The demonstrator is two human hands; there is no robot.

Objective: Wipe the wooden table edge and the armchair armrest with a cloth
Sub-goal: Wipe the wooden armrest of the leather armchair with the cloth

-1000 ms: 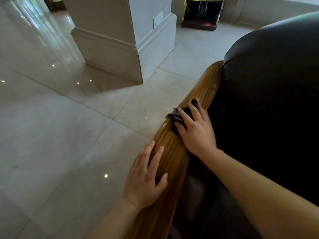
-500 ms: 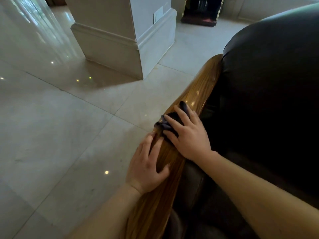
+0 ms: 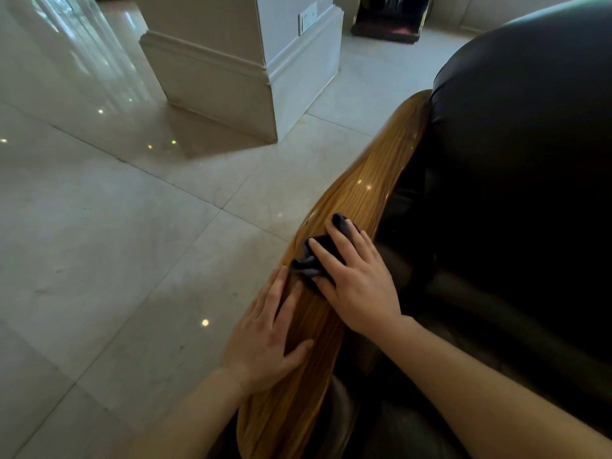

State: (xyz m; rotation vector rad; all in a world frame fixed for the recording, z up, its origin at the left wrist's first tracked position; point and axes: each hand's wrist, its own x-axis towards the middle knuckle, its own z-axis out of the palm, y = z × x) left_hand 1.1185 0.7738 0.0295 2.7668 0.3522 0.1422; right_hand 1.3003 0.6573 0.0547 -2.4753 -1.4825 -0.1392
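A glossy wooden armrest [image 3: 371, 180] runs from the bottom centre up to the dark leather back of the armchair [image 3: 516, 154]. My right hand [image 3: 357, 283] presses a small dark cloth [image 3: 309, 265] flat onto the armrest's middle; most of the cloth is hidden under the fingers. My left hand [image 3: 268, 339] lies flat on the armrest just below the cloth, fingers spread, its fingertips almost touching the cloth. The wooden table is not in view.
Pale polished floor tiles [image 3: 116, 243] fill the left. A square beige pillar [image 3: 238, 61] with a moulded base stands at the top centre. A dark stand [image 3: 390, 18] sits on the floor at the back.
My right hand has slid the cloth down the armrest toward me, ending close to my left hand's fingertips. My left hand stayed in place on the armrest.
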